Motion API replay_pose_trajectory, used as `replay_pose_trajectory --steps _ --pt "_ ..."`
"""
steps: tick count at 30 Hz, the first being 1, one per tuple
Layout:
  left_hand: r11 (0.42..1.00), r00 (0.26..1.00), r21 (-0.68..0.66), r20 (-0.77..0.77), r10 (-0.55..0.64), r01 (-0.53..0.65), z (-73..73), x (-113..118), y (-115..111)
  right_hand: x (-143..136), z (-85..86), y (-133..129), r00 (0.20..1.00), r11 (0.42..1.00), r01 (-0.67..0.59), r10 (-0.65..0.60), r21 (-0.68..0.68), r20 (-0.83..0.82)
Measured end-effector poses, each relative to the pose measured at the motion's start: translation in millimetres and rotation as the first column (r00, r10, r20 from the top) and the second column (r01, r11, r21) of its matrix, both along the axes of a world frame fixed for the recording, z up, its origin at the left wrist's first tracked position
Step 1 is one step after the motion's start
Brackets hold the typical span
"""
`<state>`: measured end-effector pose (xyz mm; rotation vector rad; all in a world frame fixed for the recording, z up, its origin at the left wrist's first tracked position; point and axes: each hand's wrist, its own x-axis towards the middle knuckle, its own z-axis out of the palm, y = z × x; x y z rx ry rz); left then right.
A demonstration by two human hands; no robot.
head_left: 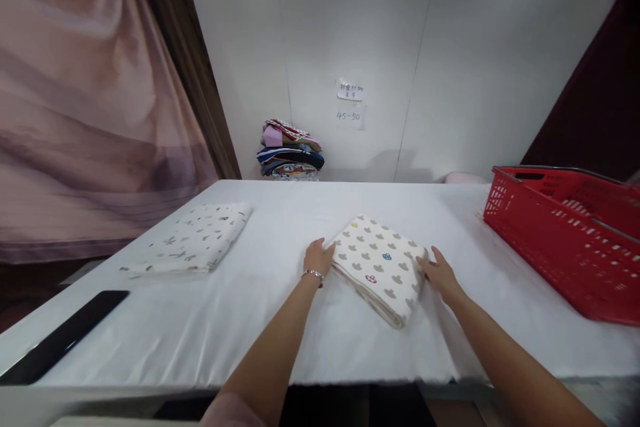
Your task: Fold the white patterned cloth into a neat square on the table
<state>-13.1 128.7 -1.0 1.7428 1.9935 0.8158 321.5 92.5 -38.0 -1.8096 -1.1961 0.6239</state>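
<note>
A folded white cloth (377, 260) with grey mouse-head shapes, plus a few yellow, blue and red ones, lies at an angle on the white-covered table. At its left corner is my left hand (318, 259), wearing a bracelet, its thumb and fingers closed about the edge. My right hand (443, 275) takes the opposite corner, thumb over the edge; the fingers beneath are partly hidden. The layered folds show along the cloth's near left side. Farther left lies another folded white cloth (193, 239) with small dark prints, apart from both hands.
A red plastic basket (560, 240) stands at the right of the table (265, 320). A flat black object (67, 333) lies at the near left. Behind are a pile of folded fabrics (291, 153) and a wall with paper signs (350, 117). A pink curtain (95, 113) hangs left.
</note>
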Motion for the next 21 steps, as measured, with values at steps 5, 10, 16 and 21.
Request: replay_pose_trajectory --steps 5,10,16,21 --pt "0.985 0.996 -0.148 0.021 -0.091 0.093 -1.6 3.1 12.4 -6.9 -6.3 -5.8 0.996 0.999 -0.042 0.042 0.001 -0.078" --pt "0.985 0.999 -0.172 0.043 -0.012 0.019 -2.7 0.3 -13.8 -11.8 12.7 32.9 0.995 0.994 -0.097 0.097 0.056 -0.002" --pt "0.985 0.996 -0.172 0.091 0.015 0.001 -1.9 5.8 -47.2 -13.9 32.9 68.3 0.988 0.984 -0.143 0.149 0.104 -0.046" --pt "0.959 0.985 0.225 -0.031 -0.167 0.170 -7.0 4.2 -58.3 -11.5 34.8 27.1 0.990 0.986 -0.139 0.138 0.096 0.008"
